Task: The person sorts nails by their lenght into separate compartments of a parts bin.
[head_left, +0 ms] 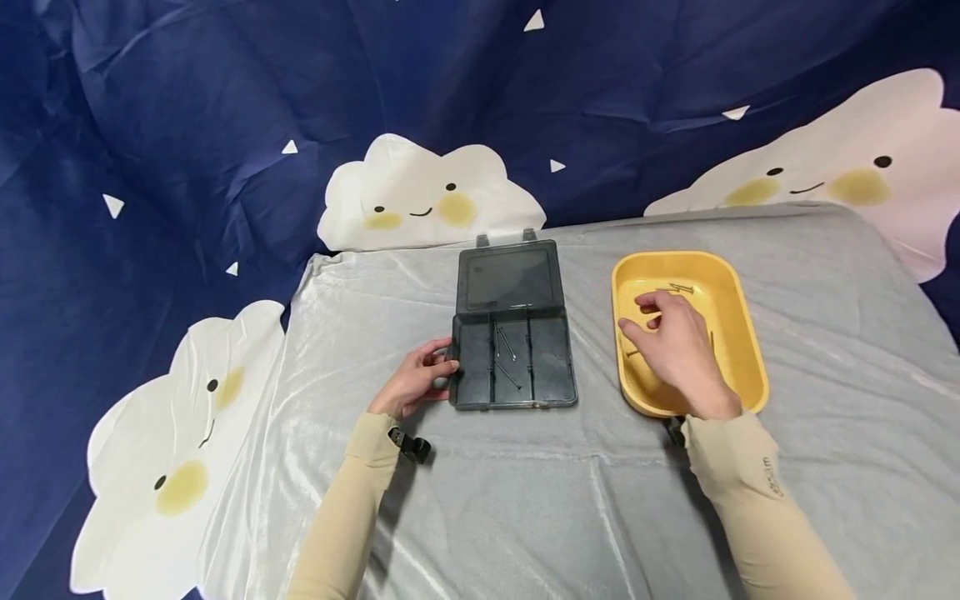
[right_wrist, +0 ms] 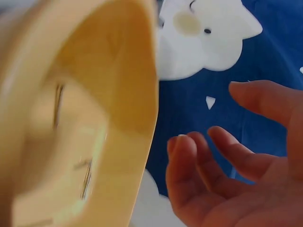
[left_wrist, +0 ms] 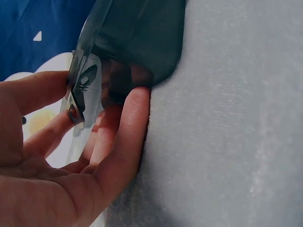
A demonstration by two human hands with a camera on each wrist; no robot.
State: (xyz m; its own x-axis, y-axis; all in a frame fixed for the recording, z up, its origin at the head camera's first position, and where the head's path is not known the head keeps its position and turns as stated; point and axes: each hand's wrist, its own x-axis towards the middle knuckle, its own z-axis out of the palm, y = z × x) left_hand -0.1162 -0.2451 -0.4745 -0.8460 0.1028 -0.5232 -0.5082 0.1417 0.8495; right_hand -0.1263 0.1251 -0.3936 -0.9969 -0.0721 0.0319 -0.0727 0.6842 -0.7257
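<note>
My left hand (head_left: 416, 379) grips the left edge of a dark, see-through compartment box (head_left: 472, 385), thumb at the rim and other fingers low along the side. Its hinged lid (head_left: 510, 279) lies open at the far side. Three thin nails (head_left: 507, 375) are in the middle compartment; the compartments either side hold none. My right hand (head_left: 675, 346) hovers over a yellow tray (head_left: 753, 371), fingers loosely bent and thumb apart, with nothing between them in the right wrist view. Several nails (head_left: 678, 288) lie on the tray's floor, partly hidden by this hand.
Grey velvety cloth (head_left: 525, 500) with soft creases covers the table. A dark blue curtain (head_left: 247, 83) with white clouds hangs behind and to the left. Each wrist wears a small black camera (head_left: 411, 446).
</note>
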